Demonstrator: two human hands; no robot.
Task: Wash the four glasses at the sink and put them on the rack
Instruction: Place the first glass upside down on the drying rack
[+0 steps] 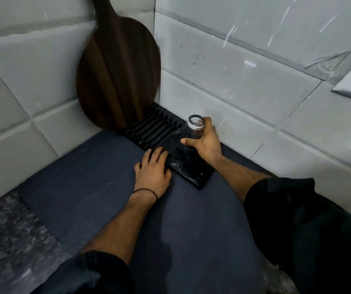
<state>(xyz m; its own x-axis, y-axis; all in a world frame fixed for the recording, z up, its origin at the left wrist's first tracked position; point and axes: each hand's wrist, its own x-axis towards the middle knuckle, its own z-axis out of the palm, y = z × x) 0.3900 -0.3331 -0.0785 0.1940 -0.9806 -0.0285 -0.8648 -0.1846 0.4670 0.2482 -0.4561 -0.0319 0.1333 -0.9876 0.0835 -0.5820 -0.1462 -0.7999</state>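
A clear glass (196,129) stands on the flat part of a black rack (188,166), set in the corner of the bench (106,198) against white wall tiles (244,77). The right hand (205,140) wraps its fingers and thumb around the glass. The left hand (153,168) lies flat and open, holding nothing, fingertips on the rack's near edge. A dark wooden board (117,75) leans upright behind the slotted end of the rack.
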